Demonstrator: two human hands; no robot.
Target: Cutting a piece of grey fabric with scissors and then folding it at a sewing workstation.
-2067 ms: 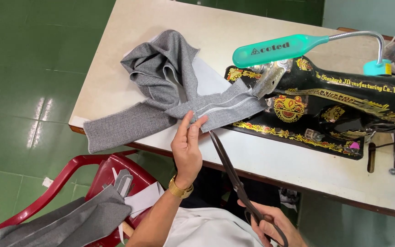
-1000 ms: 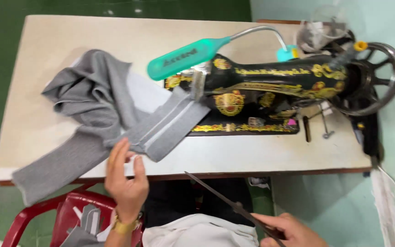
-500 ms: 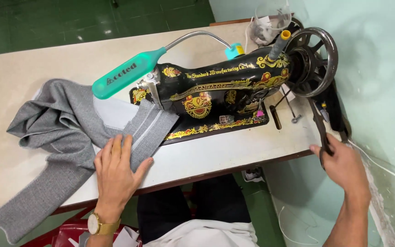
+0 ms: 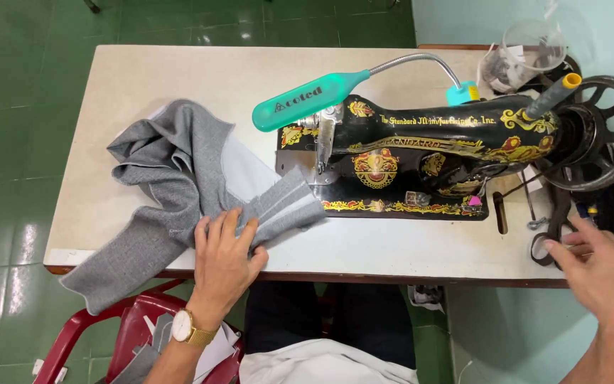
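Grey fabric (image 4: pixel 172 171) lies bunched on the left half of the sewing table (image 4: pixel 406 245), its folded strip end near the black sewing machine (image 4: pixel 435 153) needle. Left hand (image 4: pixel 223 259) presses flat on the strip, fingers spread, gripping nothing. Right hand (image 4: pixel 605 274) hovers open just beside the tailor's shears (image 4: pixel 554 224) on the table's right end, not clasping them. Step in hand: positioning the strip.

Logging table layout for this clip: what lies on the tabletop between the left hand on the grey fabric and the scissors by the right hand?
Head view: only bare tabletop along the front edge, beside the sewing machine's base.
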